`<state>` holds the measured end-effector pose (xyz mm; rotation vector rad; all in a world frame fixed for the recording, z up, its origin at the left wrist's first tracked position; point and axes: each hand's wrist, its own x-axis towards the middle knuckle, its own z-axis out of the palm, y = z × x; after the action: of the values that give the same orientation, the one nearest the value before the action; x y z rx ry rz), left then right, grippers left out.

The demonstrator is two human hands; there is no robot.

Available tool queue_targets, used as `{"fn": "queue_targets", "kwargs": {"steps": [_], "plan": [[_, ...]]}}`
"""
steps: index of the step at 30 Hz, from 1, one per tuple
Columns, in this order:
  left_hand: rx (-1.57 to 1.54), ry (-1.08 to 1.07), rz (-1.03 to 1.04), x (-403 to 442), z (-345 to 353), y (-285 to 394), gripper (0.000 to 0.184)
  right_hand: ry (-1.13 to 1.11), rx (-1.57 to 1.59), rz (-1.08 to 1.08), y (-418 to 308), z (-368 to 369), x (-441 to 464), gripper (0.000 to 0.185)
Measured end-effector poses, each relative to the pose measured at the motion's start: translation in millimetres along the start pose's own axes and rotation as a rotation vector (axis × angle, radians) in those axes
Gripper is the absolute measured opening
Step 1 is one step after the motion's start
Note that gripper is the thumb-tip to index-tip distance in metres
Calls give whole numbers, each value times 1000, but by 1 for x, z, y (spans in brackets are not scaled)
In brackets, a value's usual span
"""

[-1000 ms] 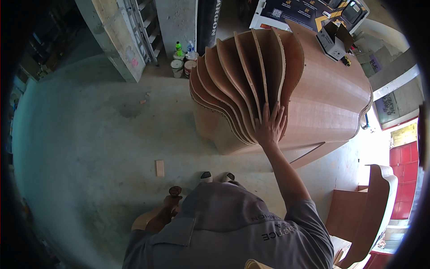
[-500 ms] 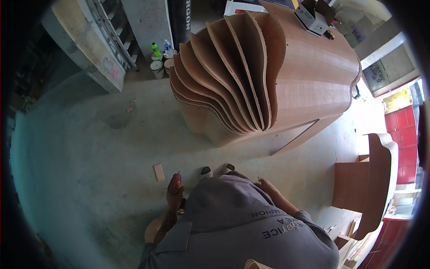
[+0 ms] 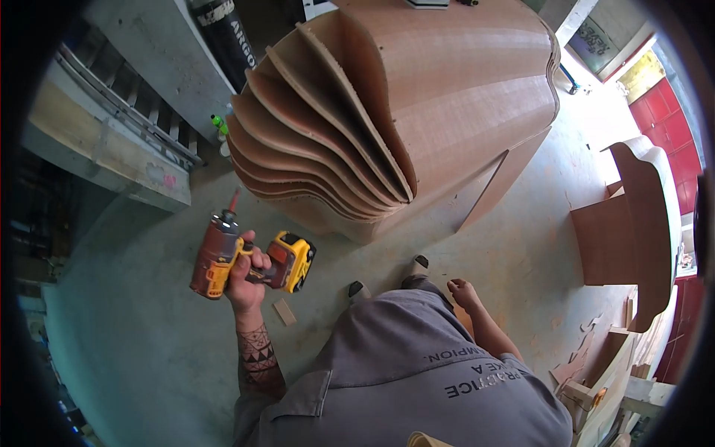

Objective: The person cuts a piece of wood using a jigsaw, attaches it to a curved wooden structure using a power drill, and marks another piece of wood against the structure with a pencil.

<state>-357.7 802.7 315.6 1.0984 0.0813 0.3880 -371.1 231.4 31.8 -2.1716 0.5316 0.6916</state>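
Observation:
My left hand [image 3: 247, 279] is wrapped round the handle of a yellow and dark cordless driver [image 3: 216, 257], raised at the left with its bit pointing up and its yellow battery [image 3: 299, 261] to the right. My right hand [image 3: 463, 292] hangs low beside my body, its fingers curled; whether anything small is in them cannot be made out. In front stands a large curved plywood piece [image 3: 462, 82] with several wavy upright ribs [image 3: 320, 119] fanned out at its left end. Neither hand touches it.
A small wood offcut [image 3: 284, 312] lies on the floor near my shoes [image 3: 421, 264]. Another curved wooden piece [image 3: 640, 231] stands at the right, with timber scraps [image 3: 581, 357] below. A ladder [image 3: 134, 104], a concrete pillar [image 3: 149, 52] and a black cylinder [image 3: 227, 37] are at the upper left.
My right hand has left the ribs and dropped to my side. My left hand has lifted the driver from low beside me. The view has turned, and the plywood piece appears higher and further left.

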Motion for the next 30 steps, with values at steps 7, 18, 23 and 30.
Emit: {"fn": "queue_targets", "kwargs": {"steps": [7,18,23,30], "plan": [[152,6,427,167,186,71,41,-74,7,-68,-14,-37,25,52],[360,70,395,427,405,32,22,128,778,552,183,-171,82,23],[462,181,378,478,427,9,26,254,778,624,221,-202,93,24],[573,166,309,508,399,3,33,185,739,581,197,-193,131,28]]}}
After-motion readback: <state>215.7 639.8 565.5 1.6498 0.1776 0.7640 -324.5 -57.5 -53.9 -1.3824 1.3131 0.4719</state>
